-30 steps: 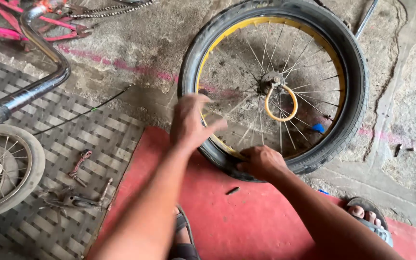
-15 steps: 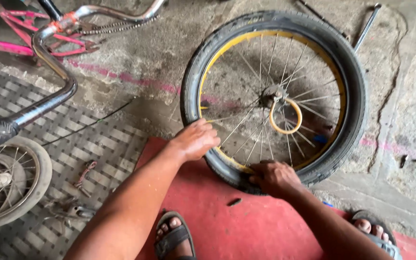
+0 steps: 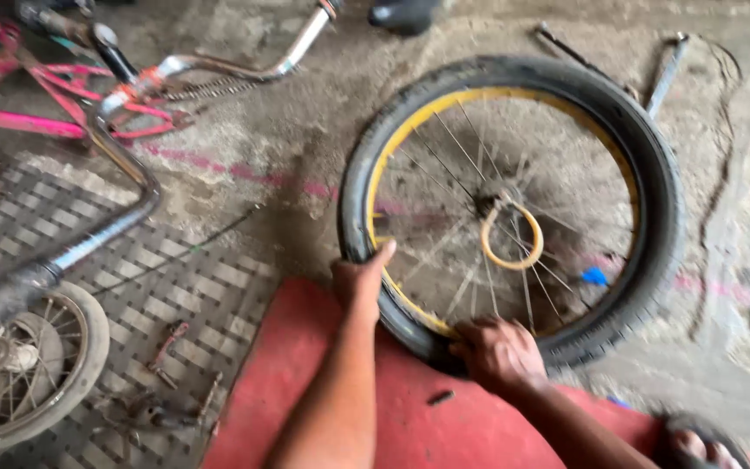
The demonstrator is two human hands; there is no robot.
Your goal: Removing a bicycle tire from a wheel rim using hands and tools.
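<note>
A bicycle wheel lies flat on the ground, with a black tyre (image 3: pixel 653 174) around a yellow rim (image 3: pixel 444 113), thin spokes and a small yellow ring (image 3: pixel 511 234) at the hub. My left hand (image 3: pixel 359 282) grips the tyre at its near-left edge, thumb over the rim side. My right hand (image 3: pixel 496 352) presses on the tyre's near edge, fingers curled over it. Both forearms reach in from the bottom of the view.
A red mat (image 3: pixel 305 382) lies under my arms. A pink bicycle frame (image 3: pixel 36 117) with chrome handlebars (image 3: pixel 245 65) lies at the upper left, a small wheel (image 3: pixel 10 382) at the lower left on a patterned metal grate (image 3: pixel 193 295). My sandalled foot (image 3: pixel 696 447) shows at bottom right.
My left hand dropped from above the spokes to the tyre's near-left edge and gripped it. The right hand stayed on the near edge. The view shifted.
</note>
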